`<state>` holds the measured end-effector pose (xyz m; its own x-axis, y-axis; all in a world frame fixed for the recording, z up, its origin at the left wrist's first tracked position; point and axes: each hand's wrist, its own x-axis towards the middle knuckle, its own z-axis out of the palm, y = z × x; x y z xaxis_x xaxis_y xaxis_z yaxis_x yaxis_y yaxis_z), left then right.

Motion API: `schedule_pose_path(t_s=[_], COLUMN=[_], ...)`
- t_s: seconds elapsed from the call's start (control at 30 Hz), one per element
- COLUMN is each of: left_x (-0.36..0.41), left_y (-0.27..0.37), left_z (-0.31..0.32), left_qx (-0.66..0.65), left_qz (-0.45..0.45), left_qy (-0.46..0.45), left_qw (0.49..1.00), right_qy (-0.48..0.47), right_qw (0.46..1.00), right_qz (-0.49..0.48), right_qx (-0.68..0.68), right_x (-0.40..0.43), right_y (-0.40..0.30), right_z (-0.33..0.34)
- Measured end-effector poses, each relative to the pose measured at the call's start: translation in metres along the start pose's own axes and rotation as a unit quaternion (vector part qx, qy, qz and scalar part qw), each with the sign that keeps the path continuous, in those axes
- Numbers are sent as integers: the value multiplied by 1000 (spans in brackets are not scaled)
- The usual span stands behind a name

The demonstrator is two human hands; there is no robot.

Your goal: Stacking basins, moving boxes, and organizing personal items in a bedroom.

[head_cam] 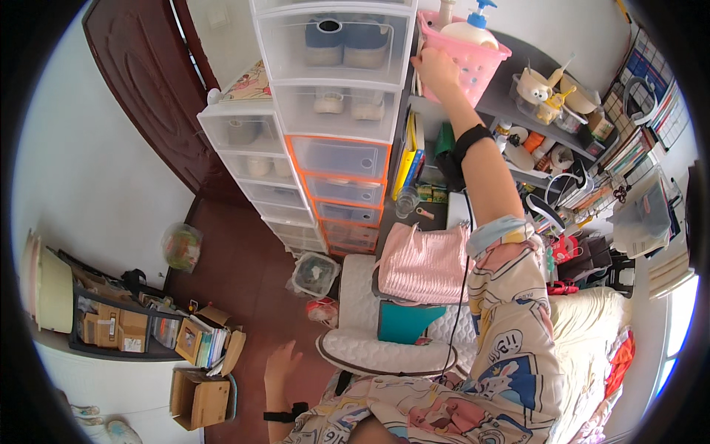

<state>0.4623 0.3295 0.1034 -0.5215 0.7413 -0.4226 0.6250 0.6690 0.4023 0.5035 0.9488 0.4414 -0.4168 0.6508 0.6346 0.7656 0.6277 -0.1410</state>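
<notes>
My right hand (438, 73) is raised to the left side of a pink perforated plastic basket (474, 64), fingers curled, with the fingertips partly hidden; whether they grip anything cannot be told. A white pump bottle (468, 33) with a blue pump head stands in the basket beside another pale bottle top (445, 12). White-edged items, possibly books, show just below the fingers. Low at the left, my left hand (282, 363) hangs over the red-brown floor, holding nothing, fingers apart. Each wrist wears a black strap.
Clear drawer stacks (338, 155) with shoes rise left of the basket. A grey shelf desk (499, 102) carries cups, jars and folders. Below, a pink pleated bag (424, 263) rests on a white quilted seat (355, 349). A cable hangs before it. Cardboard boxes (199, 397) stand at left.
</notes>
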Motion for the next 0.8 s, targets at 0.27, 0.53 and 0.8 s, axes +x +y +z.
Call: schedule_pose_path(t_s=[0.27, 0.53, 0.8], left_x=[18, 31, 93], left_y=[-3, -7, 113], left_z=[-1, 5, -70], left_qx=[27, 20, -154], left_qz=[17, 63, 248], left_qy=[1, 11, -4], left_qw=[999, 998, 956], right_qy=[-43, -147, -85], right_qw=[994, 974, 971], right_qz=[-14, -16, -135], right_qx=[95, 170, 177], right_x=[7, -12, -168], right_y=[8, 11, 13], right_z=[-4, -29, -111])
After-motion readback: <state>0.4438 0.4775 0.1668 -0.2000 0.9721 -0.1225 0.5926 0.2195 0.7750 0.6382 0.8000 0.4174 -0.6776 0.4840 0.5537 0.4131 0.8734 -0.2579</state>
